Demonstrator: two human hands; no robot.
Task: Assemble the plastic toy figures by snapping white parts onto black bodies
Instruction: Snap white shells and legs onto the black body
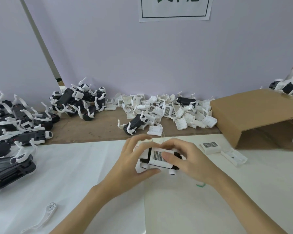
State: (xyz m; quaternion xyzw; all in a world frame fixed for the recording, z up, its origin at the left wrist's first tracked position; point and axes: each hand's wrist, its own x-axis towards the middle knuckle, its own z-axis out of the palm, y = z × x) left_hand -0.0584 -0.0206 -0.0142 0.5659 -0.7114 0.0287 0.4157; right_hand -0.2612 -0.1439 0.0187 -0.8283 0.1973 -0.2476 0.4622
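1. Both hands hold one toy figure (159, 157) just above the white surface (74, 174), near the middle of the scene.
2. The left hand (134, 159) grips the figure's left end, fingers curled over its far side and thumb under its near edge.
3. The right hand (189, 159) grips the right end, its thumb pressing flat on a white part with a grey grid patch that sits on top of the black body.
4. A white wheel-like knob of the figure shows below, between the two hands.
5. Far of the hands, on a brown board (100, 129), lies a heap of loose white parts (167, 110), many showing the same grid patch; a black body with white legs (134, 124) lies at its near left edge.
6. Further left, a pile of black-and-white figures (79, 102) stands against the wall, and a larger pile (15, 122) spreads along the left edge.
7. On the right, a cardboard box (254, 115) lies tipped on its side; two white parts (210, 146) rest on the surface just near it.
8. A single white leg piece (46, 215) lies near left.
9. A paper sign (175, 9) on the far wall carries green characters, cut off by the frame and not readable.
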